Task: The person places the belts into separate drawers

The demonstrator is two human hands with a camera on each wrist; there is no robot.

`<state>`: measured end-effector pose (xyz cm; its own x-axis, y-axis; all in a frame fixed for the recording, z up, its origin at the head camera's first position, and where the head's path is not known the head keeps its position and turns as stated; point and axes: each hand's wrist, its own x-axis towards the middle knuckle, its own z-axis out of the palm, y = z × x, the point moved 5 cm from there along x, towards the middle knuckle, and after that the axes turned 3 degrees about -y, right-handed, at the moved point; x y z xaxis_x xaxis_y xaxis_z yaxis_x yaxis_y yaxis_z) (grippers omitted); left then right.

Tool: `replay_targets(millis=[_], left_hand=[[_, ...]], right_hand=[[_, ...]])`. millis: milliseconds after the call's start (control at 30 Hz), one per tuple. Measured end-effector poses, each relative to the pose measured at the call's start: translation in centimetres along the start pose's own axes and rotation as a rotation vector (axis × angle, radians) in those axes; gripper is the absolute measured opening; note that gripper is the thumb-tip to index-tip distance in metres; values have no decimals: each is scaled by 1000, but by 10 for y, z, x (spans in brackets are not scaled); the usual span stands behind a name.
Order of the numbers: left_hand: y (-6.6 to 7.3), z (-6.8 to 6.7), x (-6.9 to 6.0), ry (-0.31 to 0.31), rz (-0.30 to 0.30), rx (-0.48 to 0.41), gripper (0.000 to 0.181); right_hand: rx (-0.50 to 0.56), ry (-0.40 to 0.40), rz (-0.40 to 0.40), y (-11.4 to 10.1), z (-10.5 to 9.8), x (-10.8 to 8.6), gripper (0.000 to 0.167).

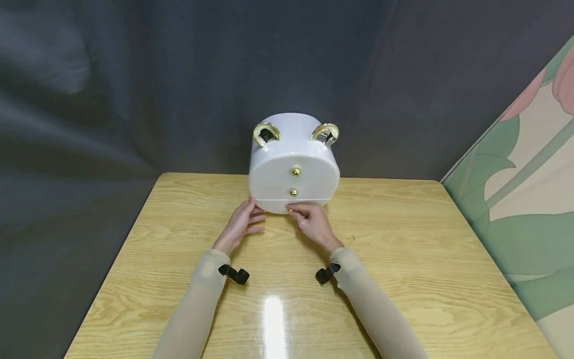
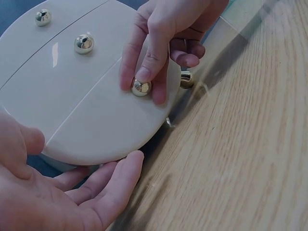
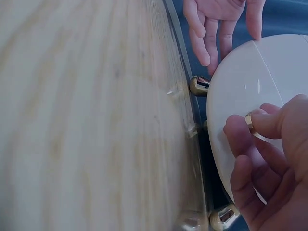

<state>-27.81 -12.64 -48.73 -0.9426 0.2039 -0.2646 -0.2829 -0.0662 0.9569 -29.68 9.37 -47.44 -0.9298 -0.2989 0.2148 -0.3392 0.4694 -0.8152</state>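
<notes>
A round white box (image 1: 269, 179) with gold ear-shaped trims stands at the table's far edge, its front split into drawers by thin seams. Two gold knobs (image 1: 293, 192) show on its upper front. Down at the lowest drawer (image 2: 103, 120), my right hand (image 1: 314, 223) pinches a small gold knob (image 2: 141, 87) between thumb and fingers. My left hand (image 1: 242, 224) touches the box's lower left side with fingers spread and fairly straight. In the right wrist view, short gold feet (image 3: 199, 85) hold the box off the table.
The wooden table (image 1: 403, 239) extends to both sides and toward me. Behind it hangs a dark curtain (image 1: 202, 89). A floral-patterned panel (image 1: 529, 199) borders the right side. Black wrist cameras (image 1: 235, 274) sit on both sleeves.
</notes>
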Motion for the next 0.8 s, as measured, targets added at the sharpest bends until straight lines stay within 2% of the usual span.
replay_targets(millis=[200, 367, 567, 667, 800], left_hand=[[2, -1, -1, 20, 2, 35, 66], [1, -1, -4, 8, -10, 43, 67], [3, -6, -1, 14, -1, 46, 64], [5, -6, 2, -7, 2, 63, 62], [9, -5, 1, -37, -4, 99, 63]], right_hand=[[12, -2, 15, 2, 1, 2, 23], [20, 2, 38, 4, 5, 1, 23], [32, -17, 26, 3, 6, 3, 25], [36, -20, 29, 3, 2, 1, 28], [41, 31, 49, 2, -13, -8, 31]])
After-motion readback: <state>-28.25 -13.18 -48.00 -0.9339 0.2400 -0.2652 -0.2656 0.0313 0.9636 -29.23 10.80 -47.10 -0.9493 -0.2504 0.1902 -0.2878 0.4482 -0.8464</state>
